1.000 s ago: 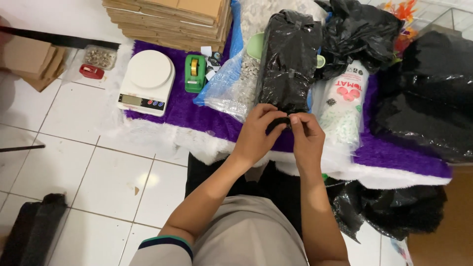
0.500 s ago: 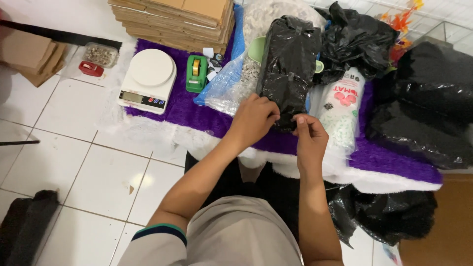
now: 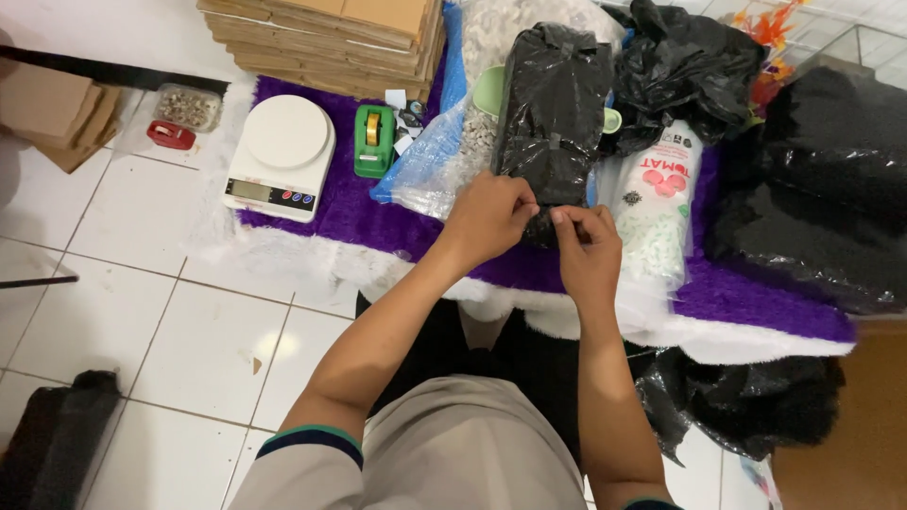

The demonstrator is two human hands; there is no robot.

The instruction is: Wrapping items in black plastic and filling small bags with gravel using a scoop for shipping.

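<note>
One black plastic packet [image 3: 553, 118], filled and folded shut, lies lengthwise at upper centre of the frame on the purple fleece-covered worktop [image 3: 756, 297]. Film looks thin, glossy, probably slippery; contents seem loose, so likely soft and moderately weighty: best gripped at the near folded end. Left hand [image 3: 487, 219] and right hand [image 3: 588, 247] pinch that end, fingers pressed together. Adjacent: clear bag of pellets [image 3: 444, 161], green tape dispenser [image 3: 374, 140], white kitchen scale [image 3: 281, 156].

Even, bright indoor light from above throws soft glare on the black plastic bags [image 3: 812, 179] and white floor tiles [image 3: 142, 312], everything reasonably sharp.
</note>
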